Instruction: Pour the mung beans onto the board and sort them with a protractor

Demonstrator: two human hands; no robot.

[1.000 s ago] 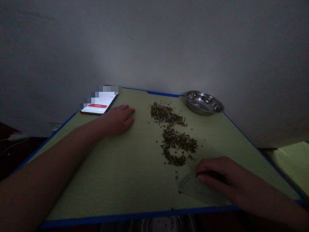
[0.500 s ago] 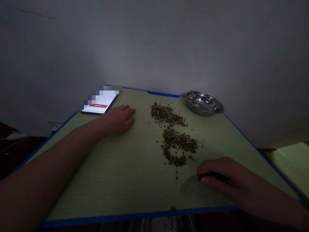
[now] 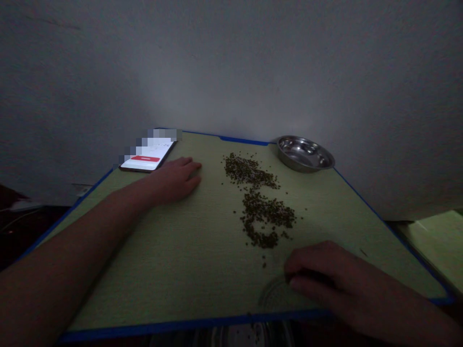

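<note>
My left hand (image 3: 173, 179) lies flat on the green table (image 3: 181, 250), fingers stretched out, just right of a lit phone (image 3: 146, 155). A trail of small dark green beans (image 3: 262, 205) spreads across the middle of the table. My right hand (image 3: 321, 277) is at the near edge, fingers curled and pressed down on a faint, clear round lid-like thing (image 3: 275, 295) that I cannot make out well. A few stray beans lie close to that hand.
A shallow steel bowl (image 3: 305, 153) stands at the far right corner against the wall. The table has a blue rim (image 3: 181, 326). Another green surface (image 3: 439, 241) shows at the right. Below the near edge something pale and round is partly visible.
My right hand has slid the clear round thing towards the near edge and a little left. My left hand has stayed where it was.
</note>
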